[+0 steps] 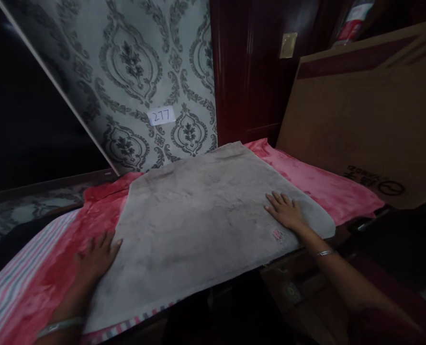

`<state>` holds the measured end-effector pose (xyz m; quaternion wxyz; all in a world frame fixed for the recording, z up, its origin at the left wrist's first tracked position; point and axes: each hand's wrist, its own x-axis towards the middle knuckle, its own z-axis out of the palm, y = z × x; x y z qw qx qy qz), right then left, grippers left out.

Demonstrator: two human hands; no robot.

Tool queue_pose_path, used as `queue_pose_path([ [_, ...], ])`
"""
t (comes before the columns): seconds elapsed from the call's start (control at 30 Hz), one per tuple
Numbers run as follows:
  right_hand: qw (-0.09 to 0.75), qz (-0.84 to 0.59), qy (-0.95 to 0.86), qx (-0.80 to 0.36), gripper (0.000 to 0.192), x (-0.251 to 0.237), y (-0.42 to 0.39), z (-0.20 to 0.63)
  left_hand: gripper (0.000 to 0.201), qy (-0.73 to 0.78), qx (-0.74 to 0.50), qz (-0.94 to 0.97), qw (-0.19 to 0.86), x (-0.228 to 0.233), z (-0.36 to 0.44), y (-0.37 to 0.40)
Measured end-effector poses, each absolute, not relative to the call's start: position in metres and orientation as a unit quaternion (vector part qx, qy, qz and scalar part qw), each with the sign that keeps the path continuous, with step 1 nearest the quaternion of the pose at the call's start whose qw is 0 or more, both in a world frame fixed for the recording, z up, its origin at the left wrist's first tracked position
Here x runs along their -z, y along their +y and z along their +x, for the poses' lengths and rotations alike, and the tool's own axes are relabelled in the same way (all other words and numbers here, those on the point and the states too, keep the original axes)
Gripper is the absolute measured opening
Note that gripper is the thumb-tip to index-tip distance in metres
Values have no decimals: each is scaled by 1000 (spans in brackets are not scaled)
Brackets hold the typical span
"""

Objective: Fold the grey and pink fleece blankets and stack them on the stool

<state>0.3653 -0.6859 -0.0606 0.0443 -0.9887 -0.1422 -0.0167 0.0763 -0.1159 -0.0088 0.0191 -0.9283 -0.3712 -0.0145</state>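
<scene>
— What stands at twelve o'clock?
— A grey damask-patterned wall panel (127,72) bearing a paper label (162,115), with dark red wooden panelling (249,67) beside it.
— And at two o'clock?
— A leaning brown cardboard sheet (360,110). The light is dim.

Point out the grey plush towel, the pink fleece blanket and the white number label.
grey plush towel (206,215), head view, centre of its flat surface
pink fleece blanket (320,184), head view, right bare part
white number label (162,115), head view, middle
</scene>
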Motion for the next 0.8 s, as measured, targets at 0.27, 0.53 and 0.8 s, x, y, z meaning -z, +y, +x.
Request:
queue_pose_path([
  [0.27, 83, -970, -214, 83, 63, 38, -627, 407, 60, -196, 46, -979, 29, -15, 198, -205],
  [0.53, 79, -914, -398, 14, 60, 38, -506, 430, 62, 3, -2, -999, -38, 9, 332, -287],
  [0.8, 78, -931, -355, 17, 73, 81, -580, 551, 57, -126, 26, -992, 3, 16, 316, -133],
])
